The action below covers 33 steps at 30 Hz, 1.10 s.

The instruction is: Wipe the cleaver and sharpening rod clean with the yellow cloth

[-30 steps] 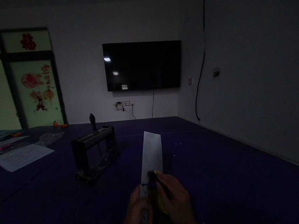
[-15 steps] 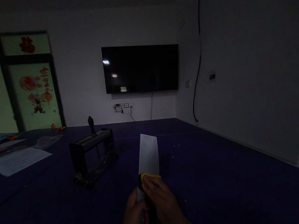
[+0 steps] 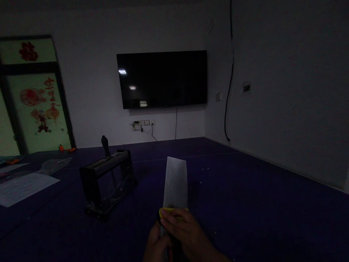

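Note:
A cleaver (image 3: pixel 175 182) with a broad pale blade stands tip-up in front of me, leaning slightly right. Low in the view, my left hand (image 3: pixel 156 248) is closed around its handle, which is mostly hidden in the dim light. My right hand (image 3: pixel 187 232) presses a yellow cloth or sponge (image 3: pixel 164 211) flat against the lower end of the blade; only the top edge of that yellow piece shows past the fingers. To the left, a dark knife block (image 3: pixel 105 166) with see-through sides holds one upright black-handled tool (image 3: pixel 105 145).
Printed paper sheets (image 3: pixel 22 187) and a clear plastic bag (image 3: pixel 52 165) lie at the left on the dark blue table (image 3: pixel 245 190). Small orange items (image 3: pixel 70 149) sit by its far edge. Small white specks dot the tabletop right of the blade. A black cable (image 3: pixel 230 88) hangs along the right wall.
My right hand and the yellow piece have shifted slightly left and down across the blade's base. The blade leans a little more to the right. My left hand keeps its grip.

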Motion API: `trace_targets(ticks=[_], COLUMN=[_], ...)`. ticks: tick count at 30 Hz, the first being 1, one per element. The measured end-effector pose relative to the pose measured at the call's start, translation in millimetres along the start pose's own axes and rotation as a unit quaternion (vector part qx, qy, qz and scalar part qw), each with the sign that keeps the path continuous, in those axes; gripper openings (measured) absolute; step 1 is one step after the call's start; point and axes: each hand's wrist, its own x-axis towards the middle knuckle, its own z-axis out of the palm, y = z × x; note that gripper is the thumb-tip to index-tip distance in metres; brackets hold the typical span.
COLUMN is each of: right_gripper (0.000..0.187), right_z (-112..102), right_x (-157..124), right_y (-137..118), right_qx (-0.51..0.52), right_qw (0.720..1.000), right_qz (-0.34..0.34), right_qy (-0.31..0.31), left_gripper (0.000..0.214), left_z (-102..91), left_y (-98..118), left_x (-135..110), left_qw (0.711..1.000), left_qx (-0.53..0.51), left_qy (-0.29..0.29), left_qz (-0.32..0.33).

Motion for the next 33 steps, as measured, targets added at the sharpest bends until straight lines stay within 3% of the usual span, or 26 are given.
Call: trace_targets(ticks=[8,14,26,33], right_gripper=[0.047,0.042,0.045,0.049], right_z=[-5.5,-5.7,-2.4,-5.8], right_x=[4.1,-0.9,-12.4,-14.8], right_y=[-2.2,4.7,21.8,31.4], right_qx=[-0.031,-0.024,-0.016,-0.079], right_qw=[0.999,0.999,0.996,0.991], right_qz=[-0.016,0.020,0.063,0.069], right_qy=[0.018,0.034,0.061,0.089], left_gripper=[0.042,0.024,0.017,0.014], left_z=[-5.4,-8.0,-11.3,-11.7], left_y=[-5.6,0.1,7.4,4.1], left_x=[5.6,7.7,9.4,10.6], left_qw=[0.999,0.998,0.995,0.996], left_qx=[-0.036,-0.060,-0.089,-0.065], left_qy=[-0.015,-0.029,-0.033,-0.056], left_qz=[-0.012,0.004,0.012,0.020])
